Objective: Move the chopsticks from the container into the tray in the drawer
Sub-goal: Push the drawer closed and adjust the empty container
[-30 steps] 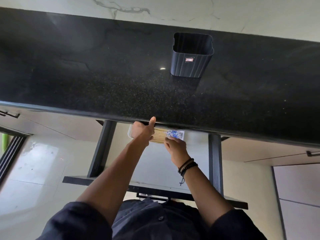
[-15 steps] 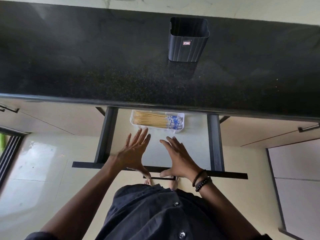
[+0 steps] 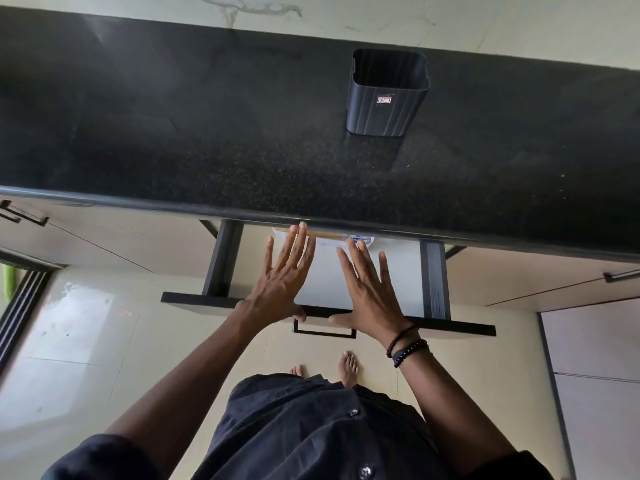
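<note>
Black speckled stone countertop [image 3: 173, 133] fills the upper half of the view, with pale glossy floor tiles [image 3: 69, 341] below. Half a second earlier the open drawer [image 3: 433, 282] stood farther out and the whole white plastic tray [image 3: 370, 241] lay in plain sight. Now less of the drawer shows, and the tray sits almost fully under the counter's front edge, with only a thin strip visible. The fingertips, which earlier stopped short of the tray, now reach up to that edge.

A dark grey ribbed square container [image 3: 381, 112] stands upright on the counter, well apart from the drawer. Its open mouth shows nothing inside. The pale wooden chopsticks [image 3: 329, 233], with blue-patterned ends, lie side by side in the tray at the back of the drawer, on its white floor.

Both hands are spread flat over the drawer, fingers straight and fanned apart, holding nothing. The left hand [image 3: 284, 275] has its thumb at the drawer's dark front panel, and the right hand [image 3: 369, 289] mirrors it just beside. Whether the palms touch the drawer cannot be told. Below the thumbs hangs a black rectangular handle [image 3: 323, 336]. Dark beaded bracelets [image 3: 407, 349] circle the right wrist.
</note>
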